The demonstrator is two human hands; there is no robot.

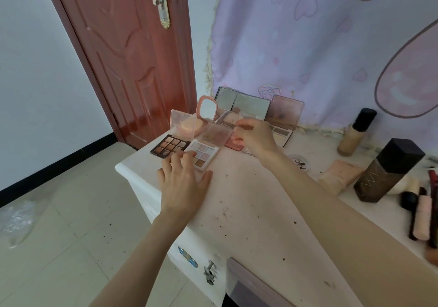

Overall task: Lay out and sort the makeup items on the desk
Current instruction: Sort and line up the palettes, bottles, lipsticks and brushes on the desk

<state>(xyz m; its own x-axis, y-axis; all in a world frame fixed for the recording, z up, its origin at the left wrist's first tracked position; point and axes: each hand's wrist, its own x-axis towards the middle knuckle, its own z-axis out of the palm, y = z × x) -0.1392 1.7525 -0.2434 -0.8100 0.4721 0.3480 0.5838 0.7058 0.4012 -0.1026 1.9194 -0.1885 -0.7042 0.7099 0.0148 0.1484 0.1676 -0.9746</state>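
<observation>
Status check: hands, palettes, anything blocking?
Left hand open, fingertips on pale palette. Right hand pinching clear lid. Dark palette alongside. Nothing blocking.

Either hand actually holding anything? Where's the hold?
Right hand pinches the clear plastic lid of a palette at its edge. Left hand holds nothing; fingertips rest on the white pastel eyeshadow palette.

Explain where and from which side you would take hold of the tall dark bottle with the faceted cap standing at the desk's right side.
Grip the dark bottle around its wide brown body below the cap, coming from its left, the open desk side. It stands upright, and lipsticks crowd its right, so that approach looks clearest.
</observation>
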